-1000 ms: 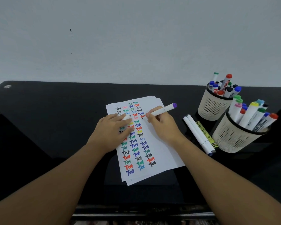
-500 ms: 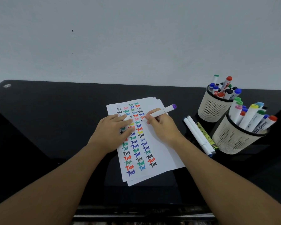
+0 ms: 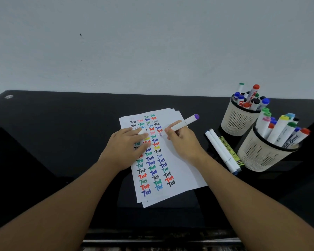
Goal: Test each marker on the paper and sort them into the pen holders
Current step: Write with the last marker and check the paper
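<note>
- On the glossy black counter (image 3: 43, 142), my right hand (image 3: 184, 142) gripped a white marker with a purple end (image 3: 184, 123), my fingers (image 3: 172, 124) curled round its barrel like a pen, tip down on the white sheet of paper covered with coloured "Test" words (image 3: 179, 171), so I could write one more trial.
- My left hand (image 3: 124, 148) lay flat on the paper with its fingers straight, pressing to stop the sheet sliding; something small and white, likely the cap, showed by my fingertips, though I could not tell for sure.
- Two white markers with blue ends (image 3: 220, 150) and a yellow-green crayon-like stick (image 3: 230, 151) lay side by side just right of the paper, probably waiting for their test.
- Beyond them stood the farther cream slotted pen holder (image 3: 237, 120) and the nearer cream slotted pen holder (image 3: 259, 154), both crowded with capped markers, within easy reach of my writing hand for sorting.
</note>
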`<state>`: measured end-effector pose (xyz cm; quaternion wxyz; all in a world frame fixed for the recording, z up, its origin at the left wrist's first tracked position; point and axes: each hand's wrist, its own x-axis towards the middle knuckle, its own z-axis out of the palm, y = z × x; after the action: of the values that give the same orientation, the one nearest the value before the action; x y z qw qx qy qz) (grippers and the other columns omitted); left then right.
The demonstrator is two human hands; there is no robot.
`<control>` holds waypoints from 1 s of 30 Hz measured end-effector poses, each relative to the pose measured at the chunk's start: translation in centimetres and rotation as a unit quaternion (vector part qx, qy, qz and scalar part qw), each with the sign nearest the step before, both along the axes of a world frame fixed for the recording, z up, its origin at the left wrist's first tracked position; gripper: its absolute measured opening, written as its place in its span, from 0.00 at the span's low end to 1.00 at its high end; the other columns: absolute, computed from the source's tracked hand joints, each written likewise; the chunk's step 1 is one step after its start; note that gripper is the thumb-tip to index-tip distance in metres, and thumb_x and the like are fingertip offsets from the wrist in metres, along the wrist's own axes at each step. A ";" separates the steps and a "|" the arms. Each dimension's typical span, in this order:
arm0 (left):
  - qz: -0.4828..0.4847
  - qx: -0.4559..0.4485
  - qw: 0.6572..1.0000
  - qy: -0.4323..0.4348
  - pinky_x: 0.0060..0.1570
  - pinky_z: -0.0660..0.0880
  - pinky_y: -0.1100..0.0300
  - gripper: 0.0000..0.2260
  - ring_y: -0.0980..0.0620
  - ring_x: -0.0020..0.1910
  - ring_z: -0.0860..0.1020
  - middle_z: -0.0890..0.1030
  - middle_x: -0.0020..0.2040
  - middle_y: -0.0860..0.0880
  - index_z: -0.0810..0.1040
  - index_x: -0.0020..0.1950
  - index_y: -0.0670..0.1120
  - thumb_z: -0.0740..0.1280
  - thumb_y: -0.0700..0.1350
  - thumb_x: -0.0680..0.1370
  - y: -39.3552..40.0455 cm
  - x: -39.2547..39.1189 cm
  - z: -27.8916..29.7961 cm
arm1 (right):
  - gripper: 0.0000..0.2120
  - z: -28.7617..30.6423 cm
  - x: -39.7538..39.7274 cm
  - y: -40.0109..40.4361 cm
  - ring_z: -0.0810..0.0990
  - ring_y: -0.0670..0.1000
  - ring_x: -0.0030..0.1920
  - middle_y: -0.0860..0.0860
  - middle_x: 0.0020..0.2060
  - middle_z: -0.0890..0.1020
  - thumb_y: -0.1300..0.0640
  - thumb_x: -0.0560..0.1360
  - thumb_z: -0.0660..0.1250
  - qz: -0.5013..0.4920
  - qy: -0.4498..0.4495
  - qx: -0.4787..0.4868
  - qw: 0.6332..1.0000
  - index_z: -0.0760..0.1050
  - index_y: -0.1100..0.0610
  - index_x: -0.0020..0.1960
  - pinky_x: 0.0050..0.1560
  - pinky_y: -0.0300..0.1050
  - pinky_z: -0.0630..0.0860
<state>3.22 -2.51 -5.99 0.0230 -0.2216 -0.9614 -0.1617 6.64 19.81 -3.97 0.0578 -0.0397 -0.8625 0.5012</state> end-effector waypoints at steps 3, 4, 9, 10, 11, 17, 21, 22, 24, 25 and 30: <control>-0.002 0.009 1.000 0.007 0.77 0.59 0.46 0.26 0.53 0.78 0.61 0.67 0.78 0.57 0.70 0.75 0.61 0.56 0.68 0.80 0.0 0.0 0.0 | 0.08 -0.1 0.0 0.1 0.81 0.47 0.48 0.46 0.43 0.82 0.48 0.85 0.62 -0.018 0.008 -0.020 1.000 0.76 0.51 0.51 0.56 0.52 0.79; -0.001 0.010 1.000 0.007 0.77 0.59 0.46 0.26 0.53 0.78 0.61 0.67 0.78 0.57 0.70 0.75 0.61 0.56 0.68 0.80 0.0 0.0 0.0 | 0.09 -0.1 0.0 0.1 0.81 0.47 0.48 0.46 0.43 0.82 0.48 0.85 0.62 -0.018 0.005 -0.015 1.000 0.76 0.51 0.52 0.57 0.52 0.79; -0.001 0.007 1.000 0.005 0.77 0.58 0.47 0.26 0.53 0.78 0.61 0.66 0.78 0.57 0.70 0.76 0.61 0.55 0.68 0.80 -0.1 0.0 -0.1 | 0.07 -0.2 -0.2 0.0 0.82 0.49 0.49 0.48 0.45 0.83 0.49 0.85 0.62 -0.009 0.009 0.018 1.000 0.75 0.52 0.55 0.56 0.55 0.80; -0.001 0.008 1.000 0.005 0.77 0.58 0.47 0.26 0.53 0.78 0.61 0.66 0.78 0.57 0.70 0.76 0.61 0.55 0.68 0.80 -0.1 0.0 -0.1 | 0.07 -0.2 -0.2 0.0 0.82 0.49 0.49 0.48 0.45 0.82 0.49 0.85 0.62 -0.010 0.011 0.020 1.000 0.75 0.52 0.55 0.56 0.55 0.80; -0.001 0.008 1.000 0.004 0.77 0.58 0.46 0.26 0.53 0.78 0.61 0.66 0.78 0.57 0.70 0.76 0.61 0.55 0.68 0.80 0.0 0.0 -0.1 | 0.07 -0.2 -0.2 0.1 0.81 0.49 0.49 0.48 0.45 0.82 0.49 0.85 0.62 -0.010 0.010 0.019 1.000 0.75 0.52 0.55 0.56 0.55 0.80; 0.000 0.003 1.000 0.002 0.77 0.57 0.46 0.26 0.53 0.79 0.60 0.66 0.78 0.58 0.69 0.76 0.61 0.55 0.69 0.80 0.0 0.0 -0.1 | 0.08 -0.3 -0.2 0.1 0.81 0.50 0.49 0.49 0.45 0.82 0.48 0.85 0.62 -0.010 0.003 0.017 1.000 0.75 0.52 0.55 0.54 0.52 0.80; 0.001 0.001 1.000 -0.002 0.77 0.57 0.46 0.27 0.53 0.79 0.60 0.66 0.78 0.58 0.69 0.76 0.62 0.55 0.69 0.80 -0.1 -0.1 -0.1 | 0.09 -0.2 -0.2 0.1 0.81 0.49 0.47 0.49 0.45 0.82 0.49 0.85 0.62 -0.029 0.012 0.009 0.999 0.75 0.54 0.54 0.50 0.48 0.78; 0.002 0.001 1.000 -0.003 0.77 0.57 0.46 0.26 0.53 0.79 0.60 0.65 0.78 0.58 0.69 0.76 0.62 0.55 0.69 0.80 -0.1 -0.1 -0.1 | 0.09 -0.2 -0.2 0.1 0.81 0.48 0.47 0.49 0.45 0.82 0.49 0.85 0.62 -0.028 0.011 0.014 0.999 0.75 0.54 0.54 0.50 0.48 0.78; 0.004 -0.001 1.000 -0.004 0.78 0.56 0.46 0.26 0.53 0.79 0.60 0.65 0.78 0.58 0.68 0.76 0.62 0.55 0.69 0.80 0.0 0.0 0.0 | 0.09 -0.3 -0.2 0.1 0.81 0.48 0.47 0.49 0.45 0.82 0.48 0.85 0.61 -0.023 0.008 0.026 0.999 0.75 0.53 0.55 0.51 0.49 0.79; 0.004 -0.002 1.000 -0.006 0.78 0.56 0.46 0.26 0.53 0.79 0.60 0.65 0.78 0.58 0.68 0.76 0.62 0.55 0.69 0.80 0.0 0.0 0.0 | 0.09 -0.3 -0.3 0.1 0.81 0.48 0.47 0.48 0.45 0.82 0.48 0.85 0.61 -0.022 0.007 0.029 0.999 0.75 0.53 0.55 0.51 0.49 0.79; 0.002 0.006 1.000 -0.002 0.78 0.57 0.47 0.26 0.53 0.79 0.60 0.66 0.78 0.57 0.69 0.76 0.61 0.56 0.68 0.80 0.0 0.1 0.1 | 0.10 -0.1 -0.2 0.1 0.81 0.50 0.48 0.51 0.46 0.82 0.48 0.85 0.61 -0.020 0.001 0.032 0.999 0.75 0.54 0.55 0.53 0.53 0.80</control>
<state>3.33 -2.51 -5.91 0.0225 -0.2193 -0.9608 -0.1680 6.40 19.90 -4.11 0.0696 -0.0547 -0.8770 0.4723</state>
